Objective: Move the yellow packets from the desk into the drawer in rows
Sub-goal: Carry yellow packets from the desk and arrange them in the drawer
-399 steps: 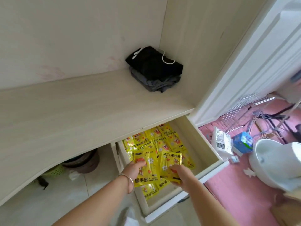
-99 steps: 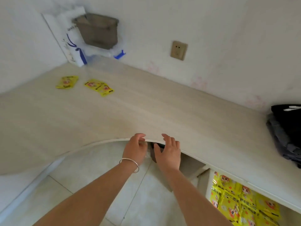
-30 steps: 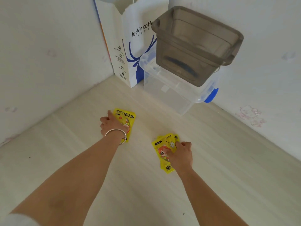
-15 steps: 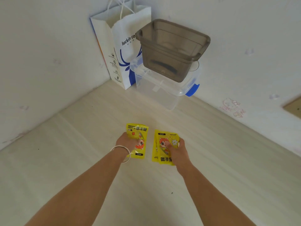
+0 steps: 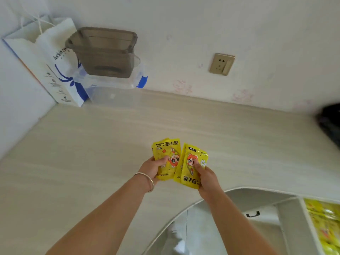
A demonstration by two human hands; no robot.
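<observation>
A head-worn camera looks down at a pale wooden bench (image 5: 92, 153) set into a corner of white walls. Two bare forearms reach forward over it. The left hand (image 5: 153, 167), with a thin bangle on its wrist, grips a yellow packet (image 5: 166, 155) with the thumb across its printed front; a second edge peeks out behind it, so it may be more than one. The right hand (image 5: 206, 178) pinches another yellow packet (image 5: 191, 168) the same way, thumb on a cartoon face, and here too a second edge shows along its left side, so it may be a thin stack. The two sets are held up side by side, just touching or slightly overlapping, above the bench near its curved front edge. At the lower right corner, below the bench, the open drawer (image 5: 305, 227) shows, its inside already covered with yellow packets (image 5: 325, 227), though blur hides how neat the rows are. No loose packets lie on the bench surface that is in view, so these appear to be among the last. What seems to remain is carrying them right to the drawer and laying them in line with the others. At the back left corner stand a white paper bag (image 5: 36, 57) with blue print and a smoky box (image 5: 104, 52) stacked on a clear box (image 5: 114, 89). A wall socket (image 5: 221, 64) sits further right, and something dark (image 5: 329, 122) lies at the right edge.
</observation>
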